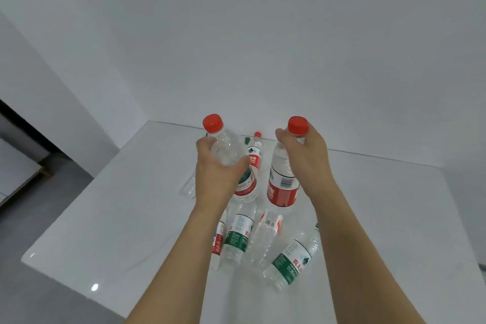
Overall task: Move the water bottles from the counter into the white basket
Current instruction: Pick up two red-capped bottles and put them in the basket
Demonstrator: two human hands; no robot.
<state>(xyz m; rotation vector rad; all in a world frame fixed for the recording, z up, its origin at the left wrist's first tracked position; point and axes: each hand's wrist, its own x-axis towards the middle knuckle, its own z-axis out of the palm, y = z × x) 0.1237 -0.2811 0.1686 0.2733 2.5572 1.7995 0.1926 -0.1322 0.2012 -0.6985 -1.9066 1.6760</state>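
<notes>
Both arms reach up from the bottom edge. Left hand (pixel 219 166) is wrapped around a red-capped bottle (pixel 223 144), right hand (pixel 305 155) around another bottle (pixel 282 187), both mid-frame above the white counter (pixel 126 205). More bottles (pixel 292 258) lie below, partly hidden by the forearms.

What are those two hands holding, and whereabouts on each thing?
Left hand grips a red-capped bottle round its upper body; right hand grips another bottle at the shoulder, below the cap.

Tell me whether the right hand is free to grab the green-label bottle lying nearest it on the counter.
Probably not yet: the right hand already grips an upright red-capped bottle. The green-label bottle lies uncovered under that forearm, so the way looks free once the hand is emptied.
</notes>
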